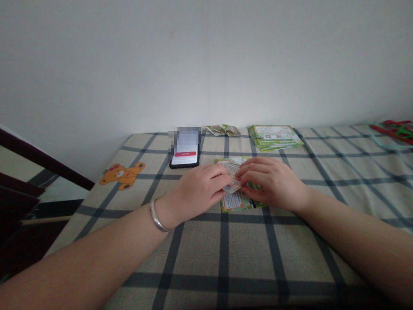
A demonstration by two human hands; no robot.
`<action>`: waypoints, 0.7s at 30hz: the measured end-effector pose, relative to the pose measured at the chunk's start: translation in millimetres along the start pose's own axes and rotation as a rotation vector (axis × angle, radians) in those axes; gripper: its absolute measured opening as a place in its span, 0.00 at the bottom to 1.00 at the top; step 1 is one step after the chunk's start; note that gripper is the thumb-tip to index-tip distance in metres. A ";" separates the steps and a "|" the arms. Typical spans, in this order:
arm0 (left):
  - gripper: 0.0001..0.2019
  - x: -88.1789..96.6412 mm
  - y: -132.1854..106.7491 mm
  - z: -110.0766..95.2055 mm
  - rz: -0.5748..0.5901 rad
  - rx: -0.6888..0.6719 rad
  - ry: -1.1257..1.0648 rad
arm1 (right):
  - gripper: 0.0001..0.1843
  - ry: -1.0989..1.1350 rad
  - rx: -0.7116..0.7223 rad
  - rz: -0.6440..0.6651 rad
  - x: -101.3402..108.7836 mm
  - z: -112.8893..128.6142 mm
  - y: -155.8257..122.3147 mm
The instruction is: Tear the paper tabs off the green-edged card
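Note:
Between my two hands is a small printed packet [232,175], pale with rows of text. My left hand [206,185], with a silver bangle at the wrist, has its fingers closed on the packet's left edge. My right hand [271,181] grips the right side with curled fingers; its thumb is partly hidden. Underneath lies a green printed card or leaflet [232,202] with white text panels, flat on the checked tablecloth and partly covered by both hands.
A phone [185,148] with a lit screen lies behind my left hand. Farther back are small crumpled packets [223,130] and a stack of green leaflets [275,137]. An orange bear cutout [123,175] is at left; red and green items [395,132] sit far right. A wall closes off the back.

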State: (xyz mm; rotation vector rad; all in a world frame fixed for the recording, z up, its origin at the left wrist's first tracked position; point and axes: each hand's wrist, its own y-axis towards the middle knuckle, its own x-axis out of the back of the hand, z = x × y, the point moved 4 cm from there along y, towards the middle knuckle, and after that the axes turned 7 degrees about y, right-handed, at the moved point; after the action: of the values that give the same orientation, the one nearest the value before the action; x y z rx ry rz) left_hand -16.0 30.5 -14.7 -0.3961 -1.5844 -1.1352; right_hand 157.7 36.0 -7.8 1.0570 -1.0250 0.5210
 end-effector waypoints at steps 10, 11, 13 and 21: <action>0.07 -0.8 -0.6 5.2 -0.050 0.076 -0.079 | 0.09 0.040 -0.165 -0.010 -0.5 -22.2 -5.1; 0.07 -0.8 -0.5 5.6 -0.053 0.085 -0.096 | 0.09 0.045 -0.173 -0.017 -0.2 -23.6 -6.1; 0.08 -0.6 -0.3 6.7 -0.059 0.110 -0.131 | 0.09 0.057 -0.188 -0.027 0.1 -24.9 -8.1; 0.03 2.2 0.4 8.5 -0.044 0.178 -0.184 | 0.05 0.137 -0.255 -0.079 3.9 -21.7 -9.3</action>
State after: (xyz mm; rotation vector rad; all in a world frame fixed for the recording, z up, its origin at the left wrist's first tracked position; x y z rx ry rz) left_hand -21.3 37.0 -12.1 -0.3570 -1.8480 -1.0030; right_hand 176.1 50.9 -11.2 0.8209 -0.8987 0.3816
